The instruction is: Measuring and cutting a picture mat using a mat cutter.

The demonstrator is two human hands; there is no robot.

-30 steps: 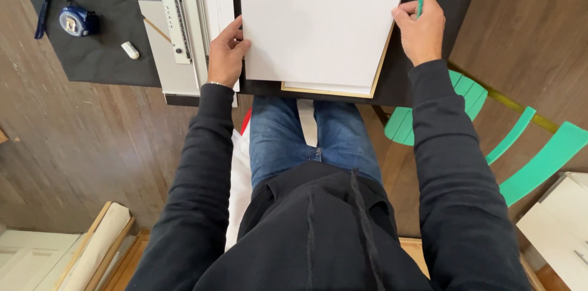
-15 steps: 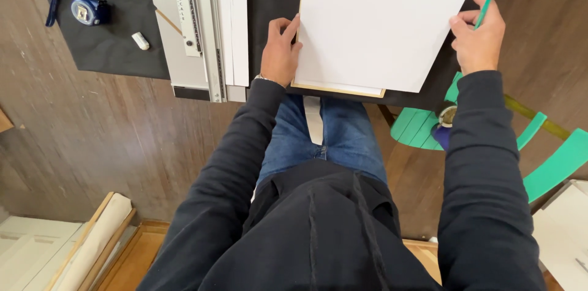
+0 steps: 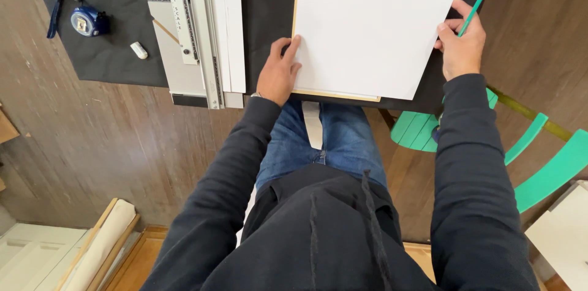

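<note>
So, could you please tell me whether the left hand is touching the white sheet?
Touching: the head view shows the left hand with its fingertips lying flat on the white sheet at its left edge.

The paper is matt, smooth white, on a thin wooden board. The mat looks matt black. The ruler looks brushed metal, the floor grained dark wood, the pencil glossy green.

Left hand lies flat; right hand is curled closed.
</note>
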